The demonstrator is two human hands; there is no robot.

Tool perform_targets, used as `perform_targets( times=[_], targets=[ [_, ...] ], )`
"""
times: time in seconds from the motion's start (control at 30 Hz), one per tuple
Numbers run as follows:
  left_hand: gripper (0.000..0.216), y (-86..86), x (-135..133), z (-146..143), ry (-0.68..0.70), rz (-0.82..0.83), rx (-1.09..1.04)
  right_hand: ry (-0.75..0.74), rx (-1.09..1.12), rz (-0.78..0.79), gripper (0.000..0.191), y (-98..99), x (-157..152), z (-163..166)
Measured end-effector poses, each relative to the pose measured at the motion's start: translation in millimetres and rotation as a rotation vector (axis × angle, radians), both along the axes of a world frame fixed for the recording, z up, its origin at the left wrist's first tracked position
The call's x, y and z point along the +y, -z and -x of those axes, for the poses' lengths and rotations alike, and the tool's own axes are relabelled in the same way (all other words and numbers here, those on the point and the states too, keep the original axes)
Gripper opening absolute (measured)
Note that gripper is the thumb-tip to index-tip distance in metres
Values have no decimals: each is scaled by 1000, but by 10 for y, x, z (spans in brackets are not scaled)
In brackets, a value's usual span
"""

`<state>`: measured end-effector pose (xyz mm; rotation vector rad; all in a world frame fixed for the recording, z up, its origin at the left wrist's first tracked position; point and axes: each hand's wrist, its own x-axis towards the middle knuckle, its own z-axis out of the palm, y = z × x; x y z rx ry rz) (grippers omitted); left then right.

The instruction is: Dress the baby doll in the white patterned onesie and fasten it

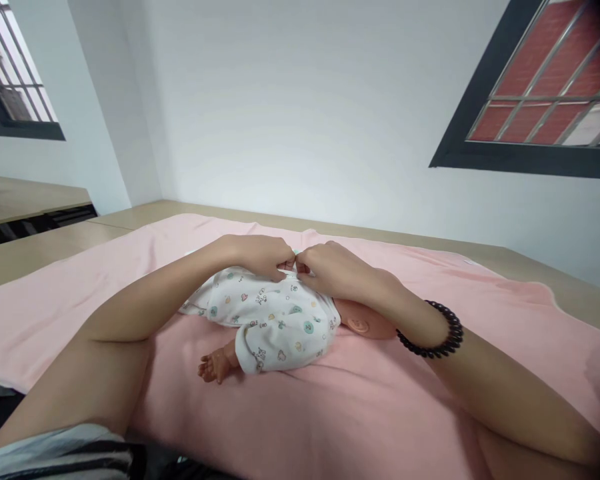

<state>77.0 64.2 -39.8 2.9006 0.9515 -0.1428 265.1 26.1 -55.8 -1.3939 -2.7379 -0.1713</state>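
A baby doll (360, 324) lies on its side on a pink blanket (390, 413), dressed in a white printed romper (273, 320). Its head points right and one small hand (215, 365) sticks out of a sleeve toward me. My left hand (257, 255) and my right hand (333, 268) meet over the top edge of the romper, both with fingers pinched on the fabric. A black bead bracelet (433, 332) circles my right wrist. The doll's far side and legs are hidden behind my hands and arm.
The blanket covers a tan wooden table (40, 250) that runs to a white wall. A second table (20, 197) stands at the far left under a barred window (10, 80). Another barred window (545, 93) is at the upper right.
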Motion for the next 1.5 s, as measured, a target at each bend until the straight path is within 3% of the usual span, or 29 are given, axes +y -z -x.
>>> perform_targets(
  times=[0.2, 0.4, 0.67, 1.0, 1.5],
  targets=[
    [4, -5, 9, -4, 39, -41, 9, 1, -51, -87, 35, 24, 53, -22],
    [9, -45, 12, 33, 66, -25, -50, -22, -77, -140, 27, -24, 31, -2],
    [4, -54, 74, 75, 132, 86, -158, 21, -102, -106, 26, -108, -30, -14],
    [24, -98, 102, 94, 26, 176, -70, -27, -119, -137, 29, -21, 36, -58],
    [19, -60, 68, 29, 48, 188, -157, 0, -140, -173, 30, -16, 62, -17]
  ],
)
